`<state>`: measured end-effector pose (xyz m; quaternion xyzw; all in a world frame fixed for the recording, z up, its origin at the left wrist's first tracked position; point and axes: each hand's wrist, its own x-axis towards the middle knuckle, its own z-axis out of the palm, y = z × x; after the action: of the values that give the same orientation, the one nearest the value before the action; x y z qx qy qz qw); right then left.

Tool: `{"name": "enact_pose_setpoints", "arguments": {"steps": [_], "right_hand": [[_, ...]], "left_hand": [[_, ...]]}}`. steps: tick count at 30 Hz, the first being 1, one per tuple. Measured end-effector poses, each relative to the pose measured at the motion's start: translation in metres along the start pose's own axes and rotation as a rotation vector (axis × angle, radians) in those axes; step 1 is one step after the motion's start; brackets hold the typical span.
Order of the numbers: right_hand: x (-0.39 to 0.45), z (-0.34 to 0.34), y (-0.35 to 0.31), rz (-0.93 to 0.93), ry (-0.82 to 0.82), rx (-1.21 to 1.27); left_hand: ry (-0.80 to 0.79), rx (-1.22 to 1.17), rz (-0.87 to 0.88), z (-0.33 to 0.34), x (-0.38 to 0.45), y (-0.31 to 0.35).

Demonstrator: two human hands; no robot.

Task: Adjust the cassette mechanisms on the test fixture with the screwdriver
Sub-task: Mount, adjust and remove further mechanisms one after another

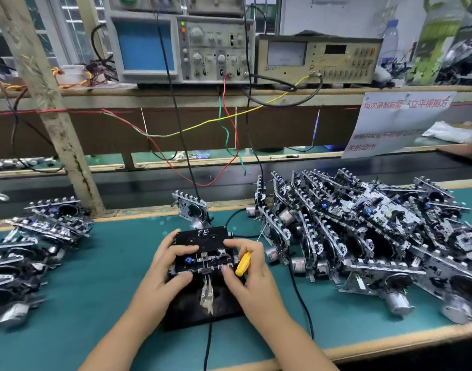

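- Teal mat (101,295) covers the whole bench, with a worn wooden edge strip along the near side at 5 o'clock.
- Dead centre sits the black test fixture (202,303), a cassette mechanism (202,257) mounted on top with "FE" scrawled on its black cassette.
- Left hand (165,266) grips the left side of that mechanism, fingers curled over the top and thumb on the front edge.
- Right hand (252,269) does the same on the right side, while the yellow-handled screwdriver (243,263) is tucked in its palm, thin shaft poking up toward 1 o'clock.
- Big heap of cassette mechanisms (363,231) fills the mat at 3 o'clock, motors sticking out everywhere.
- Smaller pile (36,242) at 9 o'clock.
- One more mechanism (193,210) stands upright just behind the fixture at 12.
- Up on the wooden shelf at 12: an oscilloscope (181,46) with a blue screen, and a beige meter box (319,60) beside it at 1.
- Red, green, yellow and black wires (202,124) droop from the shelf toward the fixture.
- Paper notice (395,121) with red writing hangs at 2 o'clock.
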<state>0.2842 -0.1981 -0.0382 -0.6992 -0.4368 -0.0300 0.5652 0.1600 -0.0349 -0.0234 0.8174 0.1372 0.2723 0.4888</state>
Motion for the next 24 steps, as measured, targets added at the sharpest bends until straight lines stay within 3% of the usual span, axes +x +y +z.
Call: {"name": "enact_pose_setpoints", "arguments": {"steps": [5,8,14,18,21,24], "right_hand": [[0.005,-0.003,-0.003,0.02,-0.025,-0.045],[0.007,-0.009,-0.003,0.051,-0.067,-0.034],[-0.001,-0.009,-0.007,0.035,-0.139,-0.101],[-0.005,-0.007,-0.006,0.018,-0.113,-0.129],[-0.006,-0.008,-0.005,0.033,-0.093,-0.104],[-0.005,-0.008,-0.007,0.042,-0.082,-0.078]], "left_hand": [[0.04,0.079,-0.048,0.002,0.008,0.011],[0.044,0.245,-0.031,-0.002,0.02,0.025],[-0.276,0.754,-0.174,-0.017,0.069,0.072],[-0.366,0.82,-0.204,-0.016,0.089,0.081],[-0.29,0.709,-0.201,-0.017,0.086,0.073],[-0.018,0.496,-0.107,-0.019,0.07,0.06]]}}
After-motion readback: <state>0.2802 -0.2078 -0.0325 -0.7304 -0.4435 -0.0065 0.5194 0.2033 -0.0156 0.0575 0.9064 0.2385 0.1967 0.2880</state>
